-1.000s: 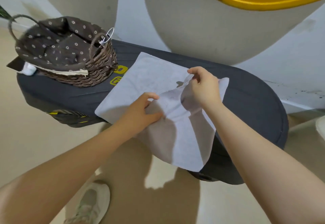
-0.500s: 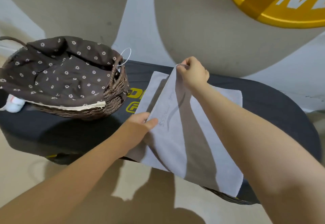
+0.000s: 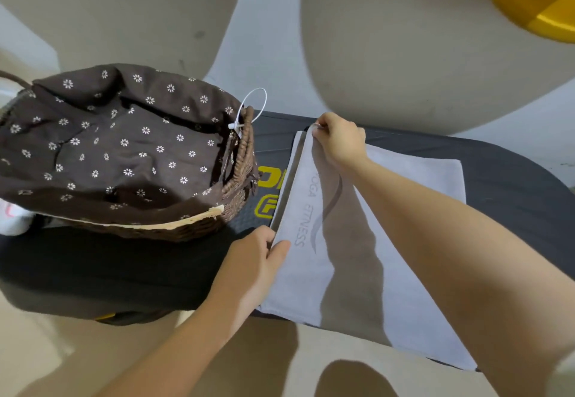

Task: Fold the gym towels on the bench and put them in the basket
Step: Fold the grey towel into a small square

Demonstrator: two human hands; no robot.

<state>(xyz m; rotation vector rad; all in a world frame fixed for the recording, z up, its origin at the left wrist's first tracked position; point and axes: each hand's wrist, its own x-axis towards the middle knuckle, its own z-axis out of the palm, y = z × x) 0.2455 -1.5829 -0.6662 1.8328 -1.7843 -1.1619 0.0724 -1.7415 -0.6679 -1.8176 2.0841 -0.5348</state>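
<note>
While both hands pin the folded-over edge of the grey towel [image 3: 351, 259], its long axis runs from the upper centre of the frame down toward the lower right, across the dark padded bench [image 3: 510, 185]. The right hand [image 3: 340, 139] pinches the far corner at upper centre, fingers curled tight on the cloth; the left hand [image 3: 258, 259] pinches the near part of that same edge at centre, thumb on top. That edge lies just short of the towel's left border, so aligning the two layers looks like the step in hand. The towel is thin, matte, soft microfibre printed with faint lettering, and its near end hangs off the bench. Left of it, nearer the left hand, stands the wicker basket [image 3: 239, 178], woven brown with a floral cloth liner.
</note>
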